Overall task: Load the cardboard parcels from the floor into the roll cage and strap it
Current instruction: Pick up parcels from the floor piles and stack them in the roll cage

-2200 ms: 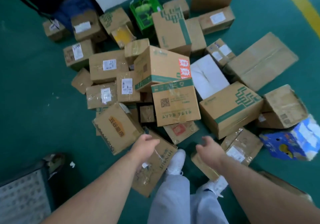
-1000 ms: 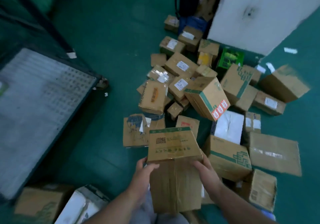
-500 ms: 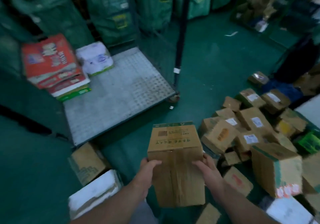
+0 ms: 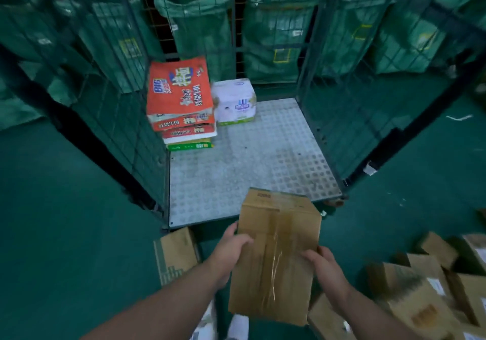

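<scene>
I hold a taped brown cardboard parcel (image 4: 276, 255) in front of me, just before the open front of the roll cage. My left hand (image 4: 231, 247) grips its left side and my right hand (image 4: 324, 267) grips its right side. The roll cage's perforated metal floor (image 4: 249, 166) lies straight ahead between green wire-mesh walls (image 4: 126, 118). A stack of red printed boxes (image 4: 181, 102) and a white pack (image 4: 235, 102) stand at the cage's back left.
A brown parcel (image 4: 176, 255) lies on the green floor by the cage's front left corner. More cardboard parcels (image 4: 426, 281) are piled at the lower right. Green sacks (image 4: 278, 29) hang behind the cage. A cage wheel (image 4: 334, 202) shows at the front right corner.
Both hands picked the parcel out of the floor pile and carried it as I turned left; the roll cage is now straight ahead and close, with the parcel tilted toward it.
</scene>
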### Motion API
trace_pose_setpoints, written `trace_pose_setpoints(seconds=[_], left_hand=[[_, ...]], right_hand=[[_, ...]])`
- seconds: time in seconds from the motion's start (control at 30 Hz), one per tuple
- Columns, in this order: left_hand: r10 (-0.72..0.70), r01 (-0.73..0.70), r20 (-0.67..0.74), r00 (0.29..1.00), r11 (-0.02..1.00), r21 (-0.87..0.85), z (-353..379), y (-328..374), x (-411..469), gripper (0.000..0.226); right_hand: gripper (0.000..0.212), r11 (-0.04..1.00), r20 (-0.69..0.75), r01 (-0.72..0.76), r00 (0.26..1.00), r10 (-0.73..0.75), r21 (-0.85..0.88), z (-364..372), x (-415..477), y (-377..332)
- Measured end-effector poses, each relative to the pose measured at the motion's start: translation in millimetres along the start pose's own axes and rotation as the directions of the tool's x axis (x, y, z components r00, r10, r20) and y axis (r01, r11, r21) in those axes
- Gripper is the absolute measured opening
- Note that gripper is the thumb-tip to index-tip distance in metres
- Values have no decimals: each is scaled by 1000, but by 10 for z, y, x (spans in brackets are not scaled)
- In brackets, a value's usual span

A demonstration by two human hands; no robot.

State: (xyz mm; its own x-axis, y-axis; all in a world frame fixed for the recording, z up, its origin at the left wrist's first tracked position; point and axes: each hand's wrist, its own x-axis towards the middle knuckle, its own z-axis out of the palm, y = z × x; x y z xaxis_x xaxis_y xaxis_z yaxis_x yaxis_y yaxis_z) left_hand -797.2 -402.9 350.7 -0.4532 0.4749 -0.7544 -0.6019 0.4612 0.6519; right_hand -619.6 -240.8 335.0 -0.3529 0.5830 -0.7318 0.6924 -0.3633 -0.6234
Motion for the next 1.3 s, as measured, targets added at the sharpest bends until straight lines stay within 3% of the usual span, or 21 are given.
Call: trace_pose_setpoints(seconds=[0.17,0.3,0.47,0.57,0.67,0.8,1.0,1.17,1.3], left_hand=[[20,-21,-88,996,1000,-12,-174,400,363,47],[20,-24,-105,994,999,-42,-170,665,678,25],[35,-48,-136,990,995,-87,-86,1105,1282,47],[14,-32,-196,980,996,-87,8,1378,1638,75],[-20,-16,-264,964,991,-132,78,1673,1934,68],[-52,8,-252,966,985,-172,44,2085,2296,47],[-51,15,-229,972,987,-158,-332,2586,3094,47],[-153,131,-158,976,981,-140,-699,2923,4001,42],[-207,185,-213,955,976,-118,-918,3125,4806,48]], right_hand=[[53,994,4,108,994,-108,16,184,317,-569],[46,989,53,142,988,-144,32,208,723,-965],[60,985,164,159,972,-167,60,215,1451,-1521],[70,978,263,207,942,-210,39,194,1908,-1913],[66,974,318,225,922,-221,26,164,2293,-2312],[57,990,250,142,959,-133,-17,241,2841,-2790],[42,1000,240,6,971,-4,-9,663,3491,-3272],[51,997,227,33,974,-17,-69,1131,4143,-3614],[56,993,150,23,989,-6,-116,1431,4874,-3766]])
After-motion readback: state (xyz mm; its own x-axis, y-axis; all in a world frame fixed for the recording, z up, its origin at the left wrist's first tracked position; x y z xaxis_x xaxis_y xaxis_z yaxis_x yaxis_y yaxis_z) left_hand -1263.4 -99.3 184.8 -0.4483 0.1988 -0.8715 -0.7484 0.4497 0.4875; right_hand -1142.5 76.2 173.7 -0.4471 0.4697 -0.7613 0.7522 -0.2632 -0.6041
